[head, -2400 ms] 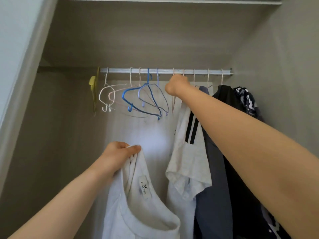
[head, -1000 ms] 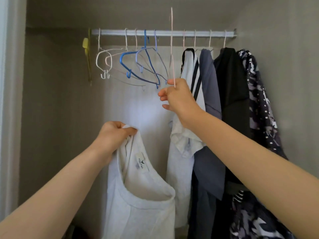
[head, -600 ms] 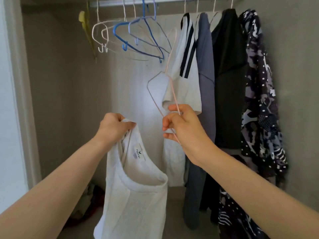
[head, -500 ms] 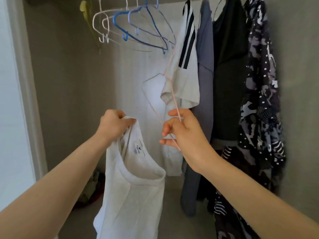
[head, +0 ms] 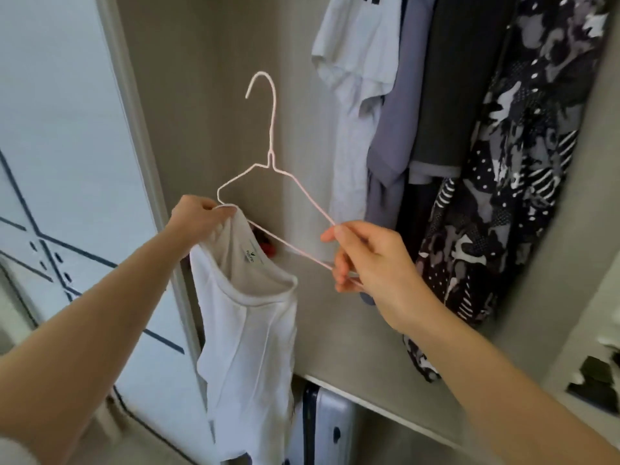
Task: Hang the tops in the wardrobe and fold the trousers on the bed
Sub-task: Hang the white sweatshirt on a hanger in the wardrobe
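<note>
**Limp top, springy wire**

My left hand [head: 198, 218] pinches the white top [head: 248, 333] at its neckline, in front of the open wardrobe; the rest hangs slack. It looks light and floppy, so the collar rim seems the best hold. My right hand [head: 365, 260] grips the thin pink hanger [head: 272, 169] at its right corner. The wire probably flexes, so I should hold it near the corner and feed the left arm into the neck.

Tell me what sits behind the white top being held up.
Behind the white top, the hanger's left end reaches its collar, something red shows past the neckline, and a pale case stands below. The top covers whatever else is there.
</note>
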Available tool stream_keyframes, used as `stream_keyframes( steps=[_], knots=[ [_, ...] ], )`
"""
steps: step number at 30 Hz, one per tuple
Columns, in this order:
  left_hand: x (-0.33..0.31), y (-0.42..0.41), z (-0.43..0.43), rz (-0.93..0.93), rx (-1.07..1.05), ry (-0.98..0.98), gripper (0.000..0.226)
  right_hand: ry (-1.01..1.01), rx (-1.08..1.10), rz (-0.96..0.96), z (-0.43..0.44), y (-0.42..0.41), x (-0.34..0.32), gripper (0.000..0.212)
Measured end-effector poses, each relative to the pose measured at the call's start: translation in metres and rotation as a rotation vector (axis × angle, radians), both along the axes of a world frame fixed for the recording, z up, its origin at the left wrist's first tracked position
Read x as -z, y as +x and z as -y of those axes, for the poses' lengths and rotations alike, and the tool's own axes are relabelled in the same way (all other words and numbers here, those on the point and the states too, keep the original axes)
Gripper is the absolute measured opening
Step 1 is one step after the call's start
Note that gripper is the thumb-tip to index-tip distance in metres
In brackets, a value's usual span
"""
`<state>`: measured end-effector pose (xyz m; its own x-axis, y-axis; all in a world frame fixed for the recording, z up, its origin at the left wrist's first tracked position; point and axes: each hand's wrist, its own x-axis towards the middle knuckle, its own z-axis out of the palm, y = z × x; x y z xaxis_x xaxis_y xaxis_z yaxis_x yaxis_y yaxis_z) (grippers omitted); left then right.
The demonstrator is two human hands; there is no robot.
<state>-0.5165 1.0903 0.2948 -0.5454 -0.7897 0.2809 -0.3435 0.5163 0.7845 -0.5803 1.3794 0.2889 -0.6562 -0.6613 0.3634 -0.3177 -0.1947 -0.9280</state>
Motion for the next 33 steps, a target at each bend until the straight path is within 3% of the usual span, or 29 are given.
stream_keyframes(
  steps=[12, 22, 33],
  knots=[
    [0.068, 0.059, 0.021, 0.130, -0.148, 0.122, 0.036, 0.235, -0.098, 0.052, -0.043, -0.001, -0.006, 0.026],
    [0.069, 0.067, 0.045, 0.369, -0.182, -0.113, 0.039, 0.282, -0.141, 0.062, -0.040, -0.007, -0.019, 0.029],
    [0.060, 0.057, 0.037, 0.282, -0.023, -0.066, 0.033, 0.319, -0.180, 0.072, 0.013, -0.003, 0.010, 0.030]
  ],
)
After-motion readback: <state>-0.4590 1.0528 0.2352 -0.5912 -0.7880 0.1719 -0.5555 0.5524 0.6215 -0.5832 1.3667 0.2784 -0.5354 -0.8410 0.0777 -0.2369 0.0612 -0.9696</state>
